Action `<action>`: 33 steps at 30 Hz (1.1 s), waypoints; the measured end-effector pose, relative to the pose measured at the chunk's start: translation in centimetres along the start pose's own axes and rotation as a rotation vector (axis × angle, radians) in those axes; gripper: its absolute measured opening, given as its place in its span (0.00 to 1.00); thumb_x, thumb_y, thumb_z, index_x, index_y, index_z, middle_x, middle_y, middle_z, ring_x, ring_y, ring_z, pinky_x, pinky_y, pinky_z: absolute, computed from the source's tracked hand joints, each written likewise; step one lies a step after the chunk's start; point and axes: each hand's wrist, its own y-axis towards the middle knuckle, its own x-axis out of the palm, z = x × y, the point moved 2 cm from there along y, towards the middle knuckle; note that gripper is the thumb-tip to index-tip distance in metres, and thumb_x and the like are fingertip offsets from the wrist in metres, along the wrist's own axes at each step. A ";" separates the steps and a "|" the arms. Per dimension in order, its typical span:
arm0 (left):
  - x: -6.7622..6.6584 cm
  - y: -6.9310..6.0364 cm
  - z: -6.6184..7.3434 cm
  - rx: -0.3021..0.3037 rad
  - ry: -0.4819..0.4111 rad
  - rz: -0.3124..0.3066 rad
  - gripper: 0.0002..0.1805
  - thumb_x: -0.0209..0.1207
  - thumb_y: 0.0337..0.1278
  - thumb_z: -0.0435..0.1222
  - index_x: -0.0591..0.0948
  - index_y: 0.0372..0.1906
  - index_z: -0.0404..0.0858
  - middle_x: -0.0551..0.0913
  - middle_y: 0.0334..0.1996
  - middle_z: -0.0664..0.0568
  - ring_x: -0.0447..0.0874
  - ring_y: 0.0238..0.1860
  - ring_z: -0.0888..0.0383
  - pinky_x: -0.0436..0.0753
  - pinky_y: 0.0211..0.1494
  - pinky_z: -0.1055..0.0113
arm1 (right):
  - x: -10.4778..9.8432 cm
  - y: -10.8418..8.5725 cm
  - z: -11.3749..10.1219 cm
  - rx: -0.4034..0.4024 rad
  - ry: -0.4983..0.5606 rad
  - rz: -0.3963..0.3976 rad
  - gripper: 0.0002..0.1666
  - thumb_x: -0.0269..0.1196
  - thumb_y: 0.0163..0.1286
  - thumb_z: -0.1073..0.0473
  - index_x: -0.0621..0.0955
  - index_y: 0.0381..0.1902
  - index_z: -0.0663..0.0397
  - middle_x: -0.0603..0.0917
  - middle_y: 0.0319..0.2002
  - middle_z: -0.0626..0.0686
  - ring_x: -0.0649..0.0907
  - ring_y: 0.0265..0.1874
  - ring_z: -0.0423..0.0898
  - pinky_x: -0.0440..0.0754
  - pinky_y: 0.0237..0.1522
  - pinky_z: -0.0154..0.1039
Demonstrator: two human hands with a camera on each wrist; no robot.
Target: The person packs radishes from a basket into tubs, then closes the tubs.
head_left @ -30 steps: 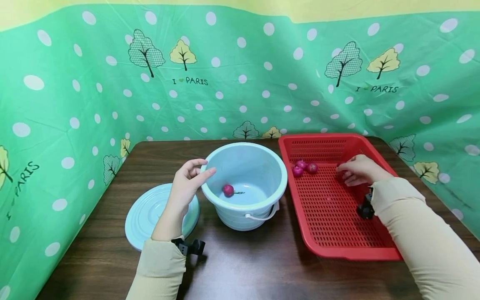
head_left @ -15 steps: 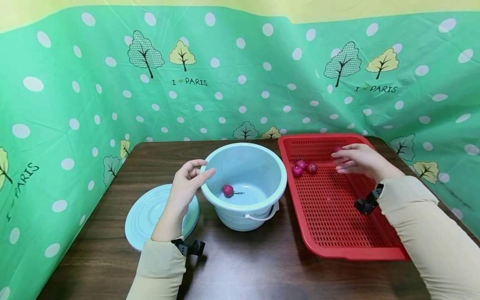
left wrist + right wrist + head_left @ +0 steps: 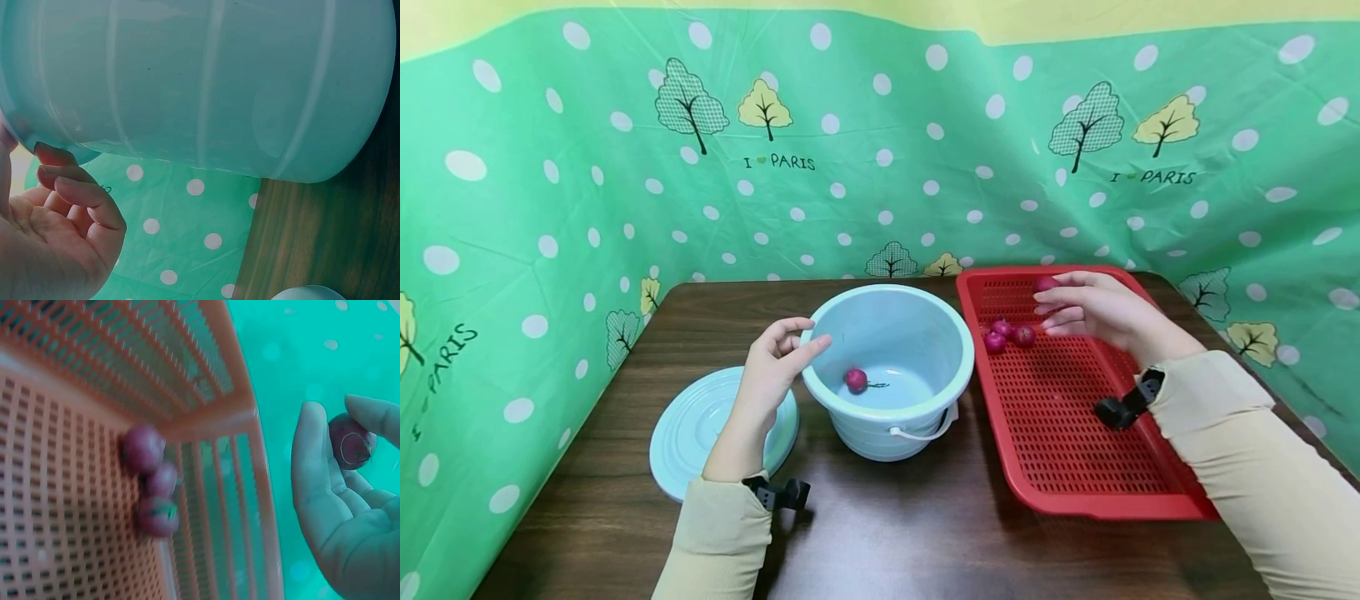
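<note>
A light-blue bucket [image 3: 872,440] stands mid-table in the head view, with one red radish [image 3: 855,381] and its thin green stalk on the bottom. My left hand [image 3: 772,367] grips the bucket's left rim, thumb over the inside and fingers outside. Between thumb and fingertips my right hand [image 3: 1093,310] pinches another radish [image 3: 350,441], above the far part of the red basket [image 3: 1060,425]. Several fingers partly cover this radish in the head view. Three more radishes [image 3: 1002,335] lie bunched at the basket's far left corner, also seen in the right wrist view.
A round light-blue lid [image 3: 696,429] lies flat on the dark wooden table [image 3: 887,533], left of the bucket and partly behind the left forearm. The bucket's white handle [image 3: 925,435] hangs down in front. A green dotted cloth [image 3: 880,192] surrounds the table.
My right hand has lifted a radish out of the right side of the basket and carried it up and leftward. The left hand and bucket have stayed in place.
</note>
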 end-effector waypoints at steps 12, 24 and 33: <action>0.1 0.0 0.1 0.002 0.000 -0.005 0.21 0.67 0.59 0.42 0.78 0.55 0.41 0.73 0.22 0.59 0.63 0.21 0.63 0.68 0.27 0.71 | 4.2 -0.9 -2.5 -0.045 0.046 -0.090 0.19 0.59 0.74 0.59 0.66 0.56 0.57 0.87 0.35 0.49 0.88 0.28 0.44 0.87 0.39 0.39; 0.1 0.0 0.1 0.001 -0.003 -0.004 0.21 0.67 0.59 0.42 0.78 0.55 0.41 0.74 0.21 0.60 0.63 0.21 0.62 0.68 0.27 0.70 | 8.4 -2.3 -4.2 -0.104 -0.006 -0.168 0.21 0.59 0.73 0.61 0.66 0.59 0.59 0.88 0.35 0.50 0.87 0.29 0.45 0.87 0.40 0.41; 0.0 0.0 0.0 -0.003 -0.004 -0.002 0.21 0.67 0.59 0.41 0.78 0.55 0.41 0.74 0.22 0.60 0.64 0.21 0.62 0.68 0.26 0.71 | 11.2 -2.8 -4.8 -0.119 0.002 -0.242 0.25 0.61 0.69 0.67 0.67 0.61 0.63 0.86 0.33 0.51 0.86 0.26 0.46 0.88 0.37 0.42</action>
